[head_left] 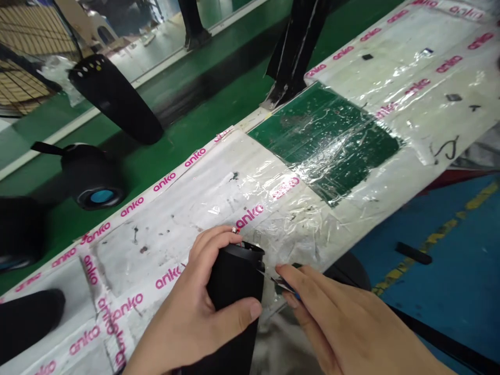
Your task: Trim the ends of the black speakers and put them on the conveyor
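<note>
My left hand point(199, 307) is wrapped round a tall black cylindrical housing point(234, 284), its thumb across the near side. The housing's open rim point(252, 251) faces up and away from me. A small red and white piece point(235, 230), perhaps a wire connector, shows by my left fingertips. Close to the right of the rim, my right hand point(332, 312) pinches a small thin metal tool point(279, 283) with a bit of blue on it. Its tip points at the housing just below the rim. My fingers cover most of the tool, so its exact kind is unclear.
A white-covered bench edge point(187, 192) with pink-lettered tape runs diagonally, with a green patch point(328, 140) beyond. Black housings point(117, 99) stand on the green conveyor point(219, 99), one with a blue round end point(102, 196). A black piece point(414, 253) lies on the blue floor point(449, 291).
</note>
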{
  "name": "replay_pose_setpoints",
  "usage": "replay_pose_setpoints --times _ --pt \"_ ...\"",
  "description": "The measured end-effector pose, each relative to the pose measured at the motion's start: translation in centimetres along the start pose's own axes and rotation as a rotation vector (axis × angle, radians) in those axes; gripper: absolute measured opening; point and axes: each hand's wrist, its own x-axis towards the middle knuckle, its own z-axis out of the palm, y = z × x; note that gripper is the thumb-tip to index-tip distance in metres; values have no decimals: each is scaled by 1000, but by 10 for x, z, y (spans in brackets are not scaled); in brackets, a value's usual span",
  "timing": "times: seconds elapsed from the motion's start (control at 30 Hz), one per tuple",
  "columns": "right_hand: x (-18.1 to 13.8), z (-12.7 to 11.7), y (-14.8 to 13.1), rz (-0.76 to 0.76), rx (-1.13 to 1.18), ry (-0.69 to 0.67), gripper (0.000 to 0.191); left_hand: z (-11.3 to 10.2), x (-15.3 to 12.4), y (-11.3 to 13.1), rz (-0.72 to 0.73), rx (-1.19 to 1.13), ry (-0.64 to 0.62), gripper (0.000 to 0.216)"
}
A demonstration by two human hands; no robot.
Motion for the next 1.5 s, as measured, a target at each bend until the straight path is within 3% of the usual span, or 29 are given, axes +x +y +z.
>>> replay_pose_setpoints --times 0.27,0.47,0.67,0.87,1.07,1.17,1.27,1.4,1.5 --pt "2 7 -3 20 32 -47 45 -7 -1 -2 -16 -82 -37 59" --pt "2 5 -5 -5 -96 -108 57 -7 -5 3 -90 -7 -61 58" --pt "6 9 -3 -10 -214 -149 59 -3 -3 -3 -29 17 -15 71" --pt "9 19 9 -18 -109 -242 64 -10 0 -8 -13 -83 -88 68" --pt "14 34 15 -6 -4 -292 59 -9 1 -10 -1 -158 -36 62" --pt "15 31 20 -46 53 -272 55 -4 0 -11 30 -130 13 59" --pt "8 11 31 -72 72 -187 42 -6 -1 -12 30 -106 33 58" --pt "-10 -16 49 126 117 -12 27 -20 -9 -5 -14 -115 183 49" --pt "-17 -16 50 214 172 38 19 -20 -14 9 -20 175 256 53"
